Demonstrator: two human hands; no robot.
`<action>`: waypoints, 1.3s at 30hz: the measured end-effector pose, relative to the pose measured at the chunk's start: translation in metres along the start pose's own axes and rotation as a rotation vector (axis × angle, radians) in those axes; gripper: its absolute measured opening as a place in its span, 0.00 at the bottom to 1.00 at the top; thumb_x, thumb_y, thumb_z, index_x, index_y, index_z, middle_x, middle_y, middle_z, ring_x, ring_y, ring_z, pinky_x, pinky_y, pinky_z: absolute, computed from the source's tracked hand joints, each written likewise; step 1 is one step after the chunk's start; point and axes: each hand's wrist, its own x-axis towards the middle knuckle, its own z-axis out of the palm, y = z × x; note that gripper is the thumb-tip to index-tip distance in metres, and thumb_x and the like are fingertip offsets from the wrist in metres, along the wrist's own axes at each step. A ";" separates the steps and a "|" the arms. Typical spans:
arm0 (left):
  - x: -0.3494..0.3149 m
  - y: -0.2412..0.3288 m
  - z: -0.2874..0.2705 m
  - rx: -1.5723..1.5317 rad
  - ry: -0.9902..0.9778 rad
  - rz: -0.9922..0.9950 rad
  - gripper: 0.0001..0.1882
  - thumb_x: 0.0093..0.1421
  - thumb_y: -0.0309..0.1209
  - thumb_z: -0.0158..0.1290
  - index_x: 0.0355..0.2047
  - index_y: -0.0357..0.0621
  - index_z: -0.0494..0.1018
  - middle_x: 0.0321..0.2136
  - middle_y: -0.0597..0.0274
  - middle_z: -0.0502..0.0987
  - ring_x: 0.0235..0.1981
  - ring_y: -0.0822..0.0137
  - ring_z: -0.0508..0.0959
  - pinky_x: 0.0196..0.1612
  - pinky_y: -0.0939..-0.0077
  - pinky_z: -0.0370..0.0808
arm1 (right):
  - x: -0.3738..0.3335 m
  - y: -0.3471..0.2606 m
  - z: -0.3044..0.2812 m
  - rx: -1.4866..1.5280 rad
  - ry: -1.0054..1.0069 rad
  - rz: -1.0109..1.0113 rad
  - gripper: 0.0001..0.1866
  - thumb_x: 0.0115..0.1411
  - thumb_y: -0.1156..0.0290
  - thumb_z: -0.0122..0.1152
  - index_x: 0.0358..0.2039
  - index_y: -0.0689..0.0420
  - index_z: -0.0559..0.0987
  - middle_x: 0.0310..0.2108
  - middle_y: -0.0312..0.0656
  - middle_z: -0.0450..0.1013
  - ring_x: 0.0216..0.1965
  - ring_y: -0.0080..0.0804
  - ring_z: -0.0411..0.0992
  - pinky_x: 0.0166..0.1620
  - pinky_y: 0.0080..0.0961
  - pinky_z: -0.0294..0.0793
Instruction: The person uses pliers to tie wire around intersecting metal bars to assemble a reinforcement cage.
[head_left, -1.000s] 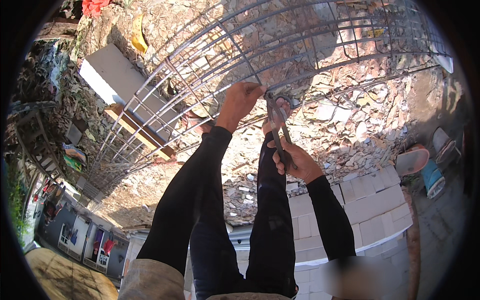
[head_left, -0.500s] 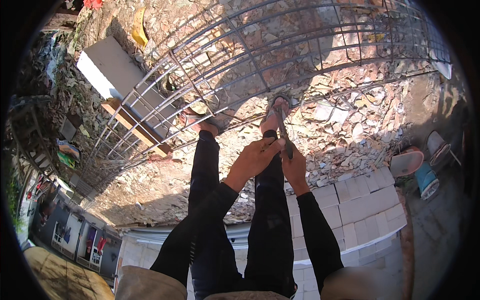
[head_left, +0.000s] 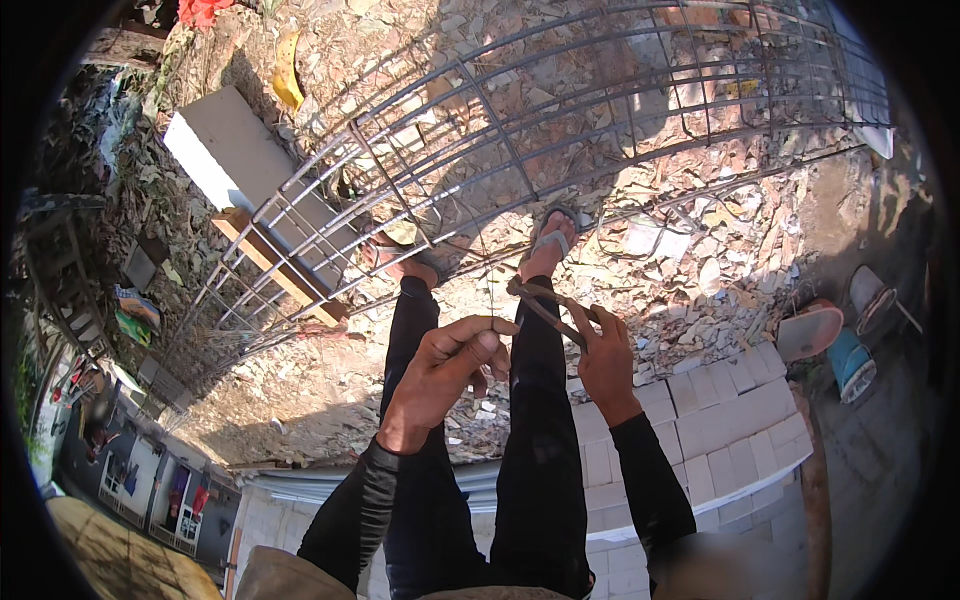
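My left hand (head_left: 440, 378) is closed, thumb pressed against the forefinger, pinching a thin dark wire (head_left: 491, 292) that rises from the fingertips. In my right hand (head_left: 606, 365) is a pair of pincers (head_left: 550, 305), its handles inside my curled fingers. The head of the pincers points up and left, close to the wire; whether they touch, I cannot tell. Just beyond both hands lies a long cage of steel reinforcing bars (head_left: 512, 150), over rubble and my sandalled feet (head_left: 548, 243).
A pale block (head_left: 235, 145) and a wooden board (head_left: 280, 268) lie by the cage's left end. Stacked pale bricks (head_left: 735, 420) stand at my right, with a turquoise bucket (head_left: 852, 365) past them. Broken tile pieces and dry leaves (head_left: 690, 270) cover the ground.
My hands were together at the pincers and are now apart. The left has moved left and down with the wire; the pincers have turned from pointing up to pointing leftward.
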 end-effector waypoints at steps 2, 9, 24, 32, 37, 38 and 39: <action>-0.008 0.012 0.004 -0.026 0.042 0.023 0.13 0.73 0.36 0.48 0.50 0.43 0.76 0.29 0.66 0.79 0.30 0.75 0.79 0.25 0.84 0.70 | -0.015 0.016 0.010 0.236 -0.253 -0.034 0.39 0.54 0.86 0.56 0.66 0.42 0.70 0.46 0.48 0.75 0.45 0.49 0.74 0.48 0.41 0.75; -0.018 -0.023 -0.024 0.183 0.286 0.058 0.14 0.72 0.36 0.49 0.50 0.42 0.77 0.33 0.67 0.81 0.33 0.77 0.81 0.27 0.85 0.71 | 0.009 -0.034 -0.061 0.703 0.204 -0.029 0.23 0.59 0.71 0.70 0.55 0.60 0.76 0.49 0.41 0.75 0.48 0.31 0.75 0.44 0.27 0.76; 0.004 -0.065 0.009 0.204 0.158 0.094 0.13 0.70 0.28 0.50 0.50 0.34 0.78 0.33 0.59 0.80 0.34 0.73 0.80 0.40 0.77 0.76 | 0.199 0.001 -0.021 0.557 0.478 0.131 0.14 0.65 0.66 0.66 0.47 0.60 0.80 0.35 0.35 0.79 0.37 0.21 0.73 0.45 0.22 0.73; 0.042 -0.073 0.027 0.450 0.134 0.248 0.12 0.69 0.28 0.51 0.49 0.35 0.78 0.32 0.53 0.83 0.35 0.67 0.83 0.40 0.72 0.78 | 0.119 -0.054 -0.028 0.815 0.051 0.303 0.24 0.74 0.58 0.50 0.61 0.64 0.72 0.52 0.50 0.74 0.51 0.34 0.75 0.48 0.28 0.78; 0.066 -0.062 0.040 0.719 0.043 0.345 0.12 0.65 0.29 0.56 0.47 0.36 0.79 0.33 0.50 0.83 0.34 0.61 0.84 0.41 0.69 0.79 | 0.092 -0.070 -0.036 0.857 0.027 0.402 0.20 0.75 0.59 0.48 0.51 0.63 0.78 0.32 0.34 0.76 0.26 0.15 0.66 0.32 0.17 0.67; 0.074 -0.062 0.035 0.749 0.025 0.510 0.13 0.64 0.29 0.58 0.46 0.36 0.80 0.33 0.50 0.83 0.34 0.60 0.84 0.42 0.68 0.79 | 0.095 -0.068 -0.039 0.882 0.119 0.396 0.18 0.75 0.61 0.48 0.50 0.63 0.78 0.32 0.33 0.75 0.27 0.14 0.64 0.31 0.17 0.65; 0.082 -0.040 0.035 0.711 0.134 0.439 0.13 0.63 0.30 0.60 0.46 0.36 0.80 0.35 0.50 0.83 0.35 0.59 0.84 0.42 0.68 0.79 | 0.098 -0.062 -0.047 0.889 0.219 0.390 0.17 0.75 0.63 0.48 0.49 0.62 0.78 0.31 0.32 0.74 0.28 0.13 0.62 0.31 0.16 0.62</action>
